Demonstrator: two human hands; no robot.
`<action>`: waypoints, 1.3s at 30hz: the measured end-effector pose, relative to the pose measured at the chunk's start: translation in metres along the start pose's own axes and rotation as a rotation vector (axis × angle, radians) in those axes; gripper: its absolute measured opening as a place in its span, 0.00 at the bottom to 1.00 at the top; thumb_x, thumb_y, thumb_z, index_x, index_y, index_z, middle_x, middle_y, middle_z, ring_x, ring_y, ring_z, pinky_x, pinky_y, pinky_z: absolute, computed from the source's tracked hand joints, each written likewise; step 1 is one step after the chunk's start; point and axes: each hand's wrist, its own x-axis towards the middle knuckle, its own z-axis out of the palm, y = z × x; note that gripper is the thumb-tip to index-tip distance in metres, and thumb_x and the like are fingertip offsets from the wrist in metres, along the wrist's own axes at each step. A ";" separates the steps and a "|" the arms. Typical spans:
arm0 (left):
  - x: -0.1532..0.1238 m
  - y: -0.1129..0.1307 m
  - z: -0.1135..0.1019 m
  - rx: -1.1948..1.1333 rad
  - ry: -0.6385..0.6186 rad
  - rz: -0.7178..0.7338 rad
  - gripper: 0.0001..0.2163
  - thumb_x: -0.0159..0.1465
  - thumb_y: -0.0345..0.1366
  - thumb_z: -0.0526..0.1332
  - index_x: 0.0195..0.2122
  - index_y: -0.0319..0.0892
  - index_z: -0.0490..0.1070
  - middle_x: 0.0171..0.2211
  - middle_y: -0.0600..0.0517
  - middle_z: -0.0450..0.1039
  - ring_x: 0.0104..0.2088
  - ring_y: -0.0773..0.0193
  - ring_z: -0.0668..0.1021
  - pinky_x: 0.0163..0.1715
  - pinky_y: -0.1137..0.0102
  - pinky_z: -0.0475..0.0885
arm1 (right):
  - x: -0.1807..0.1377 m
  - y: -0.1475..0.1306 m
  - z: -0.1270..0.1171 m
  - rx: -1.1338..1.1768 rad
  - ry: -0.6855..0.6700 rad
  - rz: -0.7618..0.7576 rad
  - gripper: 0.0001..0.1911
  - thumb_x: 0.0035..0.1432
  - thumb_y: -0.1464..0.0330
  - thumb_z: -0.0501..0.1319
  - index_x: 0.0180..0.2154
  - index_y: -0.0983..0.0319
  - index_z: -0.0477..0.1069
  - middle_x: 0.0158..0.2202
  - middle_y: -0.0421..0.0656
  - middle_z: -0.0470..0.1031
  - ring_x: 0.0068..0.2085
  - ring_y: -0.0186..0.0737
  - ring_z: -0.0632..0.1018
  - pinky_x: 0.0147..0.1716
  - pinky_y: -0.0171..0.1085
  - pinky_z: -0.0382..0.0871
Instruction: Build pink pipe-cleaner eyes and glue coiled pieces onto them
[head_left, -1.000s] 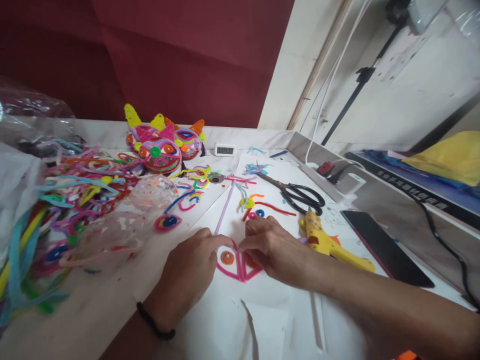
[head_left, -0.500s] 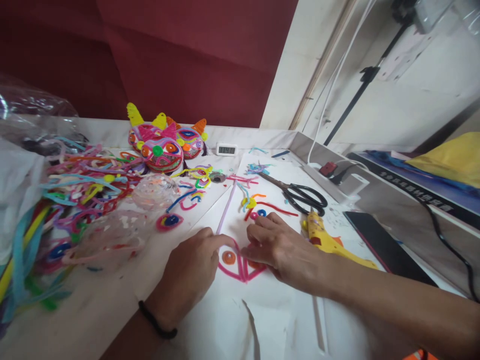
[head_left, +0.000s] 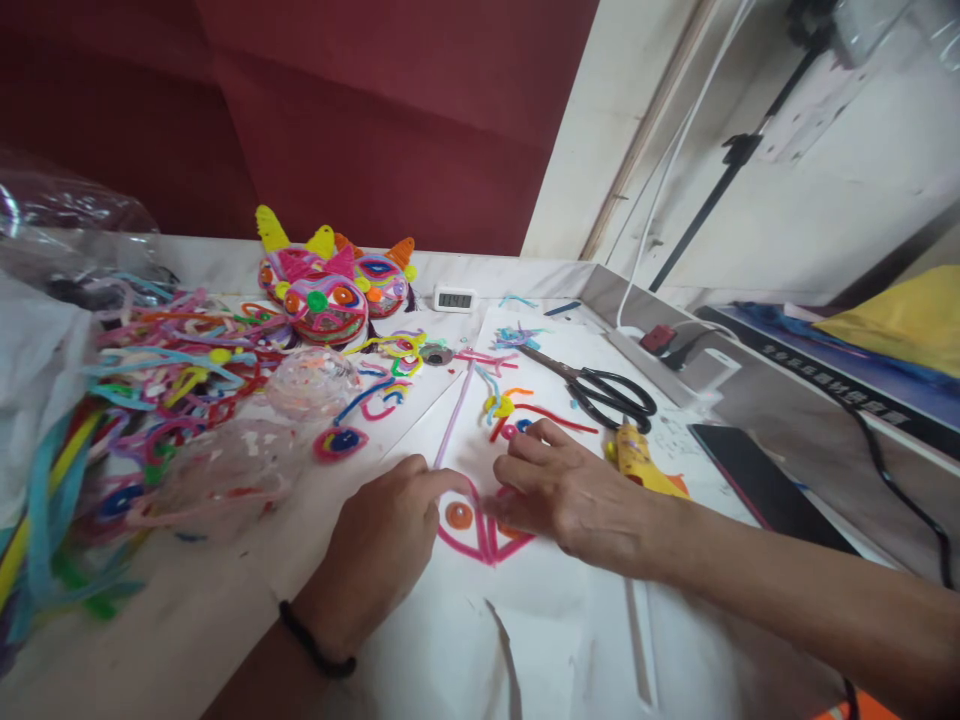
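Observation:
A pink pipe-cleaner shape (head_left: 480,540) with an orange round centre (head_left: 458,515) lies on white paper (head_left: 525,640). My left hand (head_left: 382,545), a black band on its wrist, rests curled at the shape's left edge, fingertips pressing the pink outline beside a long lilac pipe cleaner (head_left: 452,415). My right hand (head_left: 574,495) lies over the shape's right half, fingers stretched flat and pressing down; the part beneath is hidden.
A heap of coloured pipe cleaners (head_left: 127,400) and clear plastic domes (head_left: 307,380) fill the left. Finished colourful masks (head_left: 330,290) stand at the back by a small clock (head_left: 454,298). Scissors (head_left: 607,392), a yellow glue gun (head_left: 645,460) and a phone (head_left: 757,485) lie to the right.
My right hand has slid a little to the right and flattened over the shape's right half. The left hand has hardly moved.

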 end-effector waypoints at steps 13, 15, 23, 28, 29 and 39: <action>0.002 0.000 0.001 0.015 0.014 0.006 0.19 0.60 0.25 0.51 0.44 0.54 0.74 0.33 0.55 0.68 0.34 0.66 0.74 0.34 0.73 0.64 | 0.000 0.003 -0.002 -0.017 -0.009 -0.042 0.10 0.67 0.71 0.51 0.35 0.61 0.71 0.29 0.40 0.64 0.34 0.39 0.61 0.35 0.43 0.50; 0.002 0.000 0.002 0.012 0.012 0.008 0.19 0.60 0.25 0.51 0.44 0.54 0.74 0.33 0.55 0.68 0.34 0.66 0.74 0.34 0.73 0.64 | 0.001 0.003 -0.004 -0.017 -0.014 -0.048 0.11 0.67 0.71 0.51 0.37 0.61 0.71 0.29 0.40 0.65 0.34 0.39 0.62 0.35 0.43 0.50; 0.000 -0.001 0.001 0.019 0.009 0.006 0.19 0.60 0.25 0.51 0.42 0.55 0.74 0.32 0.55 0.68 0.33 0.66 0.74 0.33 0.73 0.63 | 0.002 0.004 -0.007 -0.046 -0.009 -0.073 0.10 0.67 0.72 0.51 0.40 0.61 0.71 0.30 0.40 0.65 0.33 0.39 0.62 0.36 0.43 0.51; 0.000 -0.001 0.001 0.012 0.010 0.010 0.20 0.59 0.25 0.51 0.45 0.55 0.73 0.32 0.55 0.68 0.34 0.66 0.74 0.34 0.73 0.64 | 0.001 0.006 -0.004 -0.045 0.001 -0.050 0.10 0.67 0.71 0.51 0.37 0.60 0.70 0.29 0.40 0.64 0.33 0.39 0.62 0.35 0.43 0.49; 0.000 -0.001 0.001 0.014 0.010 0.008 0.20 0.59 0.25 0.51 0.45 0.55 0.74 0.33 0.55 0.68 0.34 0.66 0.74 0.34 0.73 0.64 | 0.000 0.006 -0.003 -0.039 0.000 -0.050 0.10 0.67 0.71 0.51 0.37 0.60 0.70 0.29 0.40 0.64 0.33 0.39 0.62 0.35 0.43 0.49; 0.000 0.000 0.000 0.001 0.015 0.006 0.21 0.59 0.24 0.51 0.45 0.56 0.74 0.32 0.56 0.68 0.33 0.67 0.74 0.32 0.74 0.63 | 0.002 0.007 -0.003 -0.016 -0.012 -0.063 0.12 0.68 0.71 0.50 0.37 0.61 0.71 0.29 0.40 0.64 0.33 0.39 0.62 0.37 0.43 0.51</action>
